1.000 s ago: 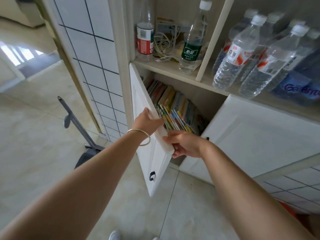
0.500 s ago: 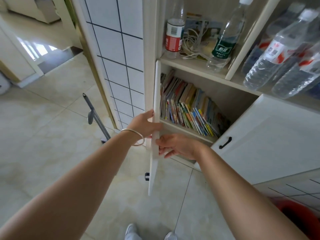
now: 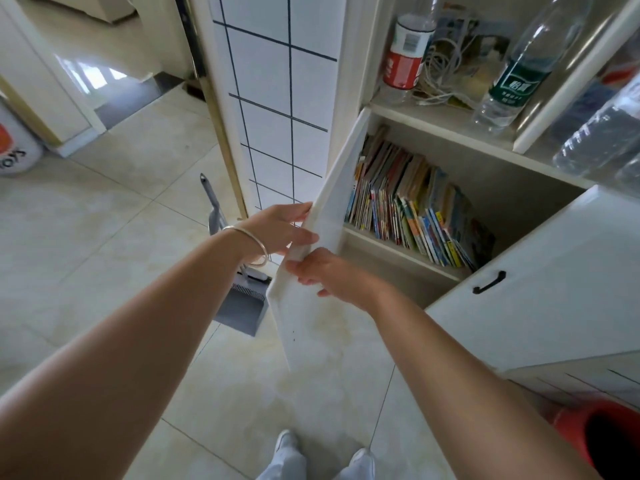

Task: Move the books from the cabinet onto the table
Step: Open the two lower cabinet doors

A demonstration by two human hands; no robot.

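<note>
— What have the hands got?

— Both are on the free edge of the cabinet door (image 3: 329,216). My left hand (image 3: 280,230) has its grip closed over that edge from the outer side, fingers wrapped on it, a bangle (image 3: 251,242) on the wrist. My right hand (image 3: 329,275) pinches the same edge just below, from the inner side, thumb on the face of the door.

— And the books?

— The books (image 3: 412,209) are inside the cabinet, on the lower shelf (image 3: 388,245) behind the open door, standing in a row and leaning to the right. No hand touches them.

— Around that?

— On the shelf above stand a red-label bottle (image 3: 403,60) and a green-label bottle (image 3: 512,84) with a tangle of cables (image 3: 446,71) between them. The neighbouring door (image 3: 554,289) is shut. A dustpan (image 3: 242,306) leans on the floor near the tiled panel.
</note>
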